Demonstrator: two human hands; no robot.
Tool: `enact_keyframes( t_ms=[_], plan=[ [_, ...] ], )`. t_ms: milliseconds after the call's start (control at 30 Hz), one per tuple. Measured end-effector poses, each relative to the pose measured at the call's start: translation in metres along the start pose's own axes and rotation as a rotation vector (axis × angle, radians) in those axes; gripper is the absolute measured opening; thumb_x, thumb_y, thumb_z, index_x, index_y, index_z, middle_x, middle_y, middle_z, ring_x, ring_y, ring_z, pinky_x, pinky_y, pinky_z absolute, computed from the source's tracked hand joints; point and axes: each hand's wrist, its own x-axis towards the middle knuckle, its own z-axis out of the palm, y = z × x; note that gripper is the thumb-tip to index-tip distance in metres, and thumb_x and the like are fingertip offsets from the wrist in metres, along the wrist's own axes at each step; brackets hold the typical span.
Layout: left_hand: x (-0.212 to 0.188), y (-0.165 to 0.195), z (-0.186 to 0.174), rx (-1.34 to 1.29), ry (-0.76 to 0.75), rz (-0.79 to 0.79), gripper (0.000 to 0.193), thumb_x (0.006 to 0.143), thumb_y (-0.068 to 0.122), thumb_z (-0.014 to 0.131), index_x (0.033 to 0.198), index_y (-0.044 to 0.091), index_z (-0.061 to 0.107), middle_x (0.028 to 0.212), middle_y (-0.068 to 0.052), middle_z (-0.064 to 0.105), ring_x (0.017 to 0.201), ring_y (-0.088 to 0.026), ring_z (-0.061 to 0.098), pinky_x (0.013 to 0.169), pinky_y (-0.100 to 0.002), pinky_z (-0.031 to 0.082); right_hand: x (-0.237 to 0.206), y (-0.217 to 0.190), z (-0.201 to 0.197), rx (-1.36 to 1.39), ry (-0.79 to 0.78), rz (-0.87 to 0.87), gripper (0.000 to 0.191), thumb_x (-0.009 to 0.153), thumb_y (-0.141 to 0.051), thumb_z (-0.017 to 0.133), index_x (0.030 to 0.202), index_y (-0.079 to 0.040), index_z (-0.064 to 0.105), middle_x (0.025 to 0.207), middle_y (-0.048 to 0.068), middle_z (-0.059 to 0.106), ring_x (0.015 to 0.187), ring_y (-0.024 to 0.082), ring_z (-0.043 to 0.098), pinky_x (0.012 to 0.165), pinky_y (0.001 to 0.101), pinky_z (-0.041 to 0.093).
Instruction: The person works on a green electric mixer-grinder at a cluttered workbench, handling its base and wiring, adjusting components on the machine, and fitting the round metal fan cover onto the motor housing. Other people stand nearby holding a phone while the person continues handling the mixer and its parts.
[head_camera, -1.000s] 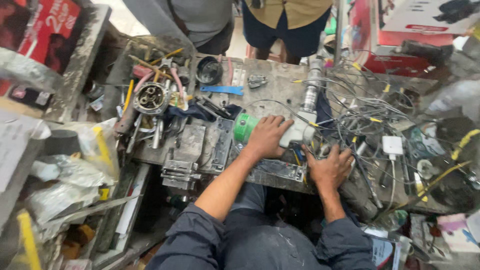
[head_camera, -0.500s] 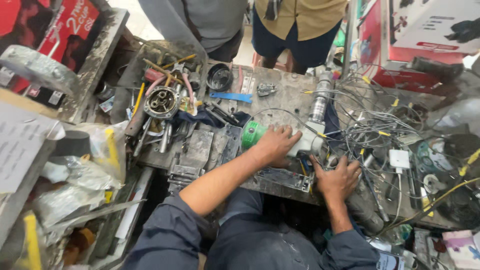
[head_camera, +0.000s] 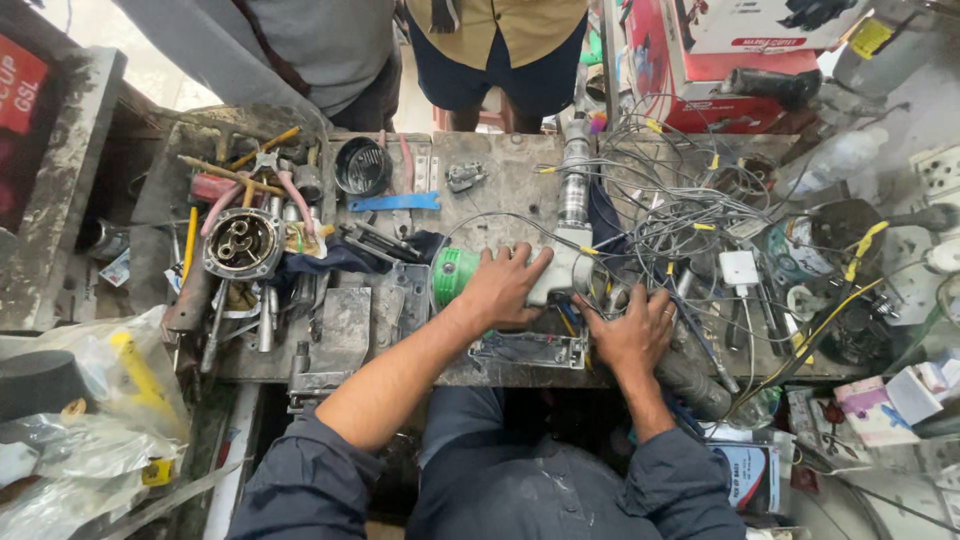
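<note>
Right hand (head_camera: 632, 335) is lying at the near bench edge, fingers spread flat on wires (head_camera: 668, 215), gripping nothing, bracing; left hand (head_camera: 503, 287) is curling over the green-and-white power tool (head_camera: 455, 275) mid-bench, pinning it steady; beyond, a black cup (head_camera: 362, 166)

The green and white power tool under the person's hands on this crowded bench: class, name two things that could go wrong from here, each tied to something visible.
1. The left hand holds the green and white power tool beside a tangle of wires; a wire could snag if the tool shifts.
2. The right hand rests among loose parts at the workbench edge; small pieces might get knocked off.
</note>
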Motion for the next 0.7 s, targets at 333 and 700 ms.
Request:
enact_keyframes(
  t_ms=[333,700],
  plan=[
    [0.005,-0.023,-0.024,-0.114,-0.184,0.096,0.122,0.053,0.032,0.094,0.156,0.018,0.029,0.13,-0.017,0.055,0.116,-0.043,0.059,0.093,-0.054,0.051,-0.001,0.002,0.006,-0.017,0.011,-0.008,0.097,0.067,-0.082,0.075,0.118,0.0,0.067,0.117,0.022,0.053,0.114,0.044,0.052,0.094,0.054,0.045],
    [0.012,-0.043,-0.022,-0.16,-0.272,0.102,0.131,0.048,0.031,0.096,0.158,0.026,0.026,0.131,-0.017,0.055,0.119,-0.041,0.058,0.094,-0.052,0.051,0.002,-0.006,-0.002,-0.016,-0.019,-0.05,0.1,0.068,-0.078,0.078,0.122,0.005,0.065,0.121,0.027,0.053,0.113,0.047,0.052,0.091,0.0551,0.047]
  ],
)
